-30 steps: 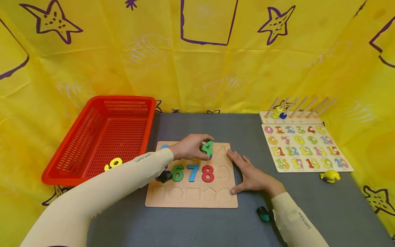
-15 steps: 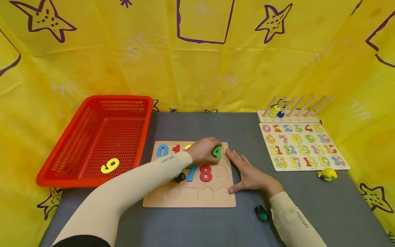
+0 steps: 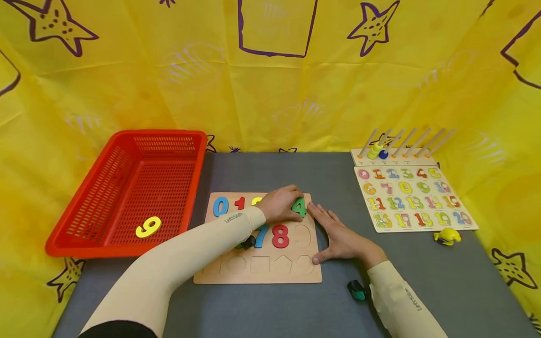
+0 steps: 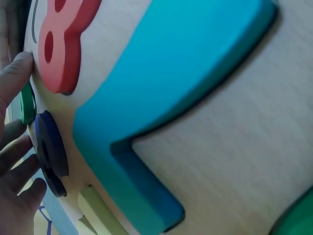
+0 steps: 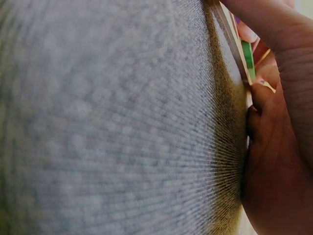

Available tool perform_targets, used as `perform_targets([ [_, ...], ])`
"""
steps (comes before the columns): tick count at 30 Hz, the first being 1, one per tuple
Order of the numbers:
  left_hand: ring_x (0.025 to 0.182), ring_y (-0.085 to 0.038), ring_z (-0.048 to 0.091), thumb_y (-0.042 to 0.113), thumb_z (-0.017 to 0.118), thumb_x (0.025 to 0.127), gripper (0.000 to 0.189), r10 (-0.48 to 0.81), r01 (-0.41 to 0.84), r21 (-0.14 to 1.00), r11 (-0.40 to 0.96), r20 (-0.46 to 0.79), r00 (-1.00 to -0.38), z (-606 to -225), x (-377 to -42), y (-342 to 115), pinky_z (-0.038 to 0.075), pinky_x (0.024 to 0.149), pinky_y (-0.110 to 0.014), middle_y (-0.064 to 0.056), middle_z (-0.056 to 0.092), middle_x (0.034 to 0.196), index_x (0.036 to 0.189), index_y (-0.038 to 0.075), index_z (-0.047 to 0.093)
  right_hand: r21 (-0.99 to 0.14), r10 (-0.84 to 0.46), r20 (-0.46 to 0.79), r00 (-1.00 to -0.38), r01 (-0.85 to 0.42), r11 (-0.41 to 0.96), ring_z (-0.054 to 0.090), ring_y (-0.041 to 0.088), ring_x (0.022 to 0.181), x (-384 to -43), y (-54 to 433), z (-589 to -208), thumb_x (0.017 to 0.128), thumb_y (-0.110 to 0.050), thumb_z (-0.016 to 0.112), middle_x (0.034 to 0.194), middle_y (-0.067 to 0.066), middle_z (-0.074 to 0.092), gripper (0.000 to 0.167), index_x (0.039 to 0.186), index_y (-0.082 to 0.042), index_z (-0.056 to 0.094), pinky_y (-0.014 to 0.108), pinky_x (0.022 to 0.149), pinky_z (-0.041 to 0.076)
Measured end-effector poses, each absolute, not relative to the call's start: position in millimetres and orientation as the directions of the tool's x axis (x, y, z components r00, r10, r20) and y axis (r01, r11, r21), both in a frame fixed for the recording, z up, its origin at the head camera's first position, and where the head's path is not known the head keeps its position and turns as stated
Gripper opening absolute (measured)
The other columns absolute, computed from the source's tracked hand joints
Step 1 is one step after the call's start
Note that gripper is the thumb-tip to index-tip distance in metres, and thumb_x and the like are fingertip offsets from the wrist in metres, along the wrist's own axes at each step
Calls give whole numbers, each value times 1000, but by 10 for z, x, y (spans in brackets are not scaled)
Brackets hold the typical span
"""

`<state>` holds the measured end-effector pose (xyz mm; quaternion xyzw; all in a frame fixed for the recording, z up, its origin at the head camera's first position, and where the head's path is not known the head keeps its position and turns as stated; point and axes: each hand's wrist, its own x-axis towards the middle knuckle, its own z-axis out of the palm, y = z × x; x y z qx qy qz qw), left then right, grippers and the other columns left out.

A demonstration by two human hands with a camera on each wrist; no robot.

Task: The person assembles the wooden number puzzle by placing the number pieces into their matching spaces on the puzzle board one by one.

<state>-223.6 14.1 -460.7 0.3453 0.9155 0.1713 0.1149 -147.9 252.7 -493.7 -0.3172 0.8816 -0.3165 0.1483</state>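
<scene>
A wooden number puzzle board [image 3: 258,279] lies on the grey table. My left hand [image 3: 278,205] pinches a green number 4 [image 3: 299,207] over the board's top right recess. In the left wrist view the thumb presses near the green piece [image 4: 27,105], with a dark purple number piece [image 4: 52,147] beside the fingers. A blue 7 [image 4: 161,83] and red 8 [image 4: 61,46] sit in the row below. My right hand [image 3: 342,237] rests at the board's right edge, fingers extended, thumb on its lower corner area. The left arm hides part of the number pieces.
A red plastic basket [image 3: 125,252] stands at the left, holding a yellow 9-shaped piece [image 3: 148,227]. At the right lie a printed number board [image 3: 405,225] and a peg stand [image 3: 395,160] with a few beads. A yellow toy [image 3: 447,236] sits near them.
My left hand has moved right and slightly down with the green 4, from above the board to the top right recess. The right hand keeps its place at the edge.
</scene>
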Motion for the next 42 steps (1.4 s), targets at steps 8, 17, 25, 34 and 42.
perform_targets([
  [8,119,-21,57,49,77,88,66,656,581,390,715,-84,-750,-4622,-2231,159,48,101,-36,-6,53,141,140,12,59,-651,-650,-80,-756,-453,608,2,30,155,-1495,2517,-4941,64,-62,89,170,5,6,138,164,-11,8,56,121,0],
  [17,120,-22,58,50,75,89,66,643,573,378,728,-87,-761,-4614,-2226,166,49,102,-37,-6,54,140,139,11,60,-659,-652,-77,-755,-452,602,2,31,155,-1489,2515,-4934,64,-59,91,170,7,6,138,164,-10,8,55,121,0],
  [25,146,-25,36,47,68,96,68,768,703,374,605,-44,-639,-4011,-2310,-336,36,114,-43,-8,39,158,151,11,48,-660,-650,-93,-754,-443,607,1,30,155,-1472,2465,-4973,65,-61,89,170,4,6,138,164,-12,7,56,121,0],
  [34,132,-25,50,36,77,92,61,673,659,377,651,114,-731,-3216,-2323,-1742,42,108,-50,-2,56,143,144,16,54,-657,-623,-117,-773,-411,632,-1,28,155,-1476,2506,-4915,63,-60,90,170,3,6,138,165,-15,8,55,121,-2],
  [42,92,-16,66,18,86,83,32,610,576,281,767,-40,-792,-3620,-2181,-2901,57,85,-40,3,69,100,109,11,69,-658,-636,-108,-764,-425,622,-1,30,155,-1471,2518,-4909,64,-61,89,170,3,5,137,165,-16,7,57,120,-3],
])
